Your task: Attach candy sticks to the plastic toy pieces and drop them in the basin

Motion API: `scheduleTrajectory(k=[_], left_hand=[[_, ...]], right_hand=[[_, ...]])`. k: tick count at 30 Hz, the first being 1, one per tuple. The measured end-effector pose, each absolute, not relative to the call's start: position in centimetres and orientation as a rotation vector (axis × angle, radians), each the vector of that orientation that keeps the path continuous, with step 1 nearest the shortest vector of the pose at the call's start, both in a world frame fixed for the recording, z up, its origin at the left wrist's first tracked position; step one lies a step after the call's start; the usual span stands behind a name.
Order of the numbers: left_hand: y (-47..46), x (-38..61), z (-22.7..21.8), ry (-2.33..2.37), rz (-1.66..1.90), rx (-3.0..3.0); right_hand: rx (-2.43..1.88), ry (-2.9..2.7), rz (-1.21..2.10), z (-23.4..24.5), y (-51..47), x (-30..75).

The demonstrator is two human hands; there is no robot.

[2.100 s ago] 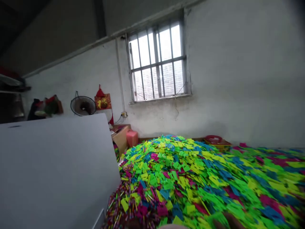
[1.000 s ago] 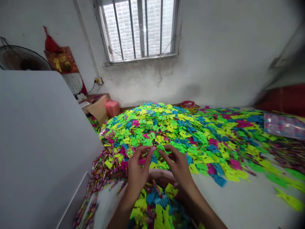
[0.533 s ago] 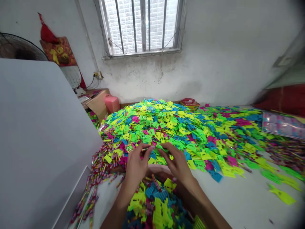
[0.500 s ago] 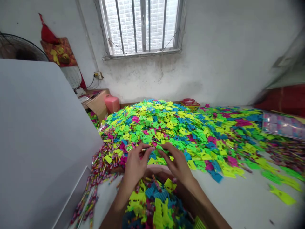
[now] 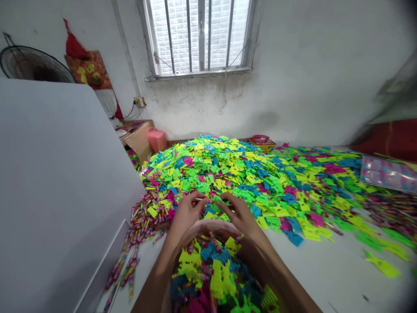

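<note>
My left hand (image 5: pixel 188 213) is closed in a pinch on a thin patterned stick (image 5: pixel 198 199), its far end close to my right fingers. Between the fingertips of my right hand (image 5: pixel 240 214) is a small flat green plastic piece (image 5: pixel 216 199). The two meet or nearly meet; I cannot tell whether they are joined. Both hands are above the far rim of a pink tub (image 5: pixel 211 223). Inside the tub lie yellow plastic pieces (image 5: pixel 217 278), blue ones and several patterned sticks (image 5: pixel 215 241). Some of these sticks appear to be fitted into plastic pieces.
A large heap of green, yellow, blue and pink plastic pieces (image 5: pixel 224 165) covers the table behind the tub. Loose patterned sticks (image 5: pixel 146 217) lie left of it, beside a tall pale panel (image 5: pixel 65 187). A printed sheet (image 5: pixel 387 174) lies at right, near a red bag-like object (image 5: pixel 387 139).
The view has shifted slightly, showing more of the tub's rim. Both hands keep their grips, with the stick and the green piece still close together.
</note>
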State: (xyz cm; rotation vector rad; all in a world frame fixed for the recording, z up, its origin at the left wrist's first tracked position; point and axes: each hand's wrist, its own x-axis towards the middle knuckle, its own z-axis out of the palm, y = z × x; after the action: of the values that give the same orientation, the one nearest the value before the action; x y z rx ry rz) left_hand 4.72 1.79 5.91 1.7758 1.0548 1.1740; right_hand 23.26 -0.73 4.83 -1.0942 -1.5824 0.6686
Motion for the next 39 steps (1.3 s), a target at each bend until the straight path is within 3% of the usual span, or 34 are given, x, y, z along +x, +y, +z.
scheduleTrajectory(k=[19,28,33,39], left_hand=[[3.2,4.0,5.0,0.952,1.104,1.511],[8.0,-4.4,2.3,1.587,1.104,1.583],[4.7,-7.8,-3.4,2.047,0.897,1.759],[-1.9,-10.6,-8.9,2.516,0.899,1.861]], right_hand=[[-1.140,-1.412,1.019,4.1,0.6,24.4],[-1.345,-1.610,0.823,2.6,2.7,25.3],[-1.458,-1.963,0.598,1.4,6.6,23.7],[-1.395,-2.424,0.317,-0.8,12.1,19.4]])
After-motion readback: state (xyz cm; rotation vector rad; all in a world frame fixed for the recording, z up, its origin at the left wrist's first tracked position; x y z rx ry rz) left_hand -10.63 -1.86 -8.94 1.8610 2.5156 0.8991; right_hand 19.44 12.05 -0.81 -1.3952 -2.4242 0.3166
